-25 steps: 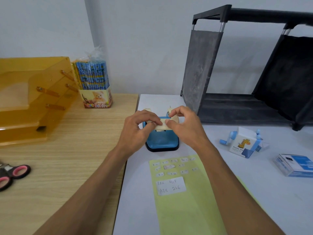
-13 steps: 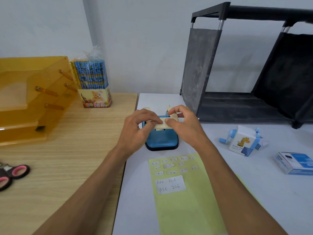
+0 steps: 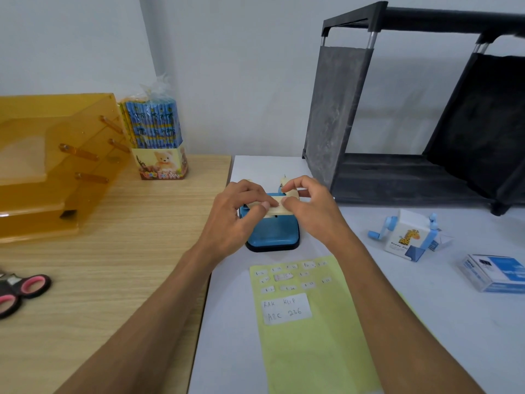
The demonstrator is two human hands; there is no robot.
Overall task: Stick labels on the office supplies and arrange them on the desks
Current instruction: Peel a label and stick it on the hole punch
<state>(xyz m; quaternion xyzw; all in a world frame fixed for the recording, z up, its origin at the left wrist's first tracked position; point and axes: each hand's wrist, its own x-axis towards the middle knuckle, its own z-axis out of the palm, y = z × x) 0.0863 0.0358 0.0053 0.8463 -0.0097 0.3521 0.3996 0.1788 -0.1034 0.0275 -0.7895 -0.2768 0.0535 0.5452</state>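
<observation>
**Both hands on blue hole punch, pressing label**

Two desks pushed together against a grey wall: wooden desk (image 3: 93, 251) on left, white desk (image 3: 468, 322) on right. Blue hole punch (image 3: 274, 234) with cream handle sits on white desk near the seam, just above a yellow-green label sheet (image 3: 321, 351).

Left hand (image 3: 238, 217) curled around the punch's left side, thumb tip pressed onto the cream handle top. Right hand (image 3: 309, 211) covers the right side, thumb pressed onto the same handle next to the left thumb, index finger arched over the back. A small whitish strip, likely a label, lies under the thumbs; its edges are hard to tell.

Sheet carries rows of small labels near its top and one big handwritten label (image 3: 286, 309) reading "RAK KLIP ABC 236".

Right of the hands: giraffe-print pencil sharpener (image 3: 409, 237) with blue crank, then a blue-white small box (image 3: 495, 273) near the frame edge. Black fabric rack (image 3: 397, 115) stands at the back of white desk.

Wooden desk: amber document tray (image 3: 51, 166) at left, wrapped pencil pack (image 3: 156, 140) with bear print beside it, pink-handled scissors (image 3: 20, 291) at left edge.
</observation>
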